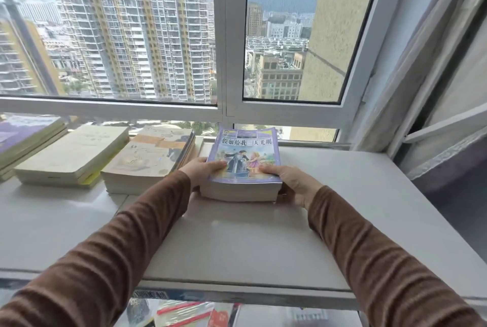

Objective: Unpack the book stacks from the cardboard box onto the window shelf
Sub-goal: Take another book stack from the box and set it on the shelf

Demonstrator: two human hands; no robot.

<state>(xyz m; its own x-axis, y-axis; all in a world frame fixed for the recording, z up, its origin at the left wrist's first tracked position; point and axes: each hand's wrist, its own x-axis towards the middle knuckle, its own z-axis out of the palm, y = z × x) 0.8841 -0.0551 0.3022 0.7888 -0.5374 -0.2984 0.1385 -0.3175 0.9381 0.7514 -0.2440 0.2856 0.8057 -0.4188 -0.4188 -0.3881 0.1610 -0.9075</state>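
stack [243, 166] at 12 o'clock on shelf [237, 242] | clasped by left hand [201, 169] and right hand [287, 181], fingers curled round near corners | likely heavy, loose, slippery; best held low at both sides

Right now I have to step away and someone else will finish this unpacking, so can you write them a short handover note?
Left hand and right hand each grip a side of the purple-covered book stack, thumbs on the top cover; it sits on the window shelf, at the right end of the row.
Done: three other stacks already lie on the shelf to its left: purple stack, cream stack, illustrated stack.
Left: let go of this stack. More books show below the shelf edge; the cardboard box itself is not in view.
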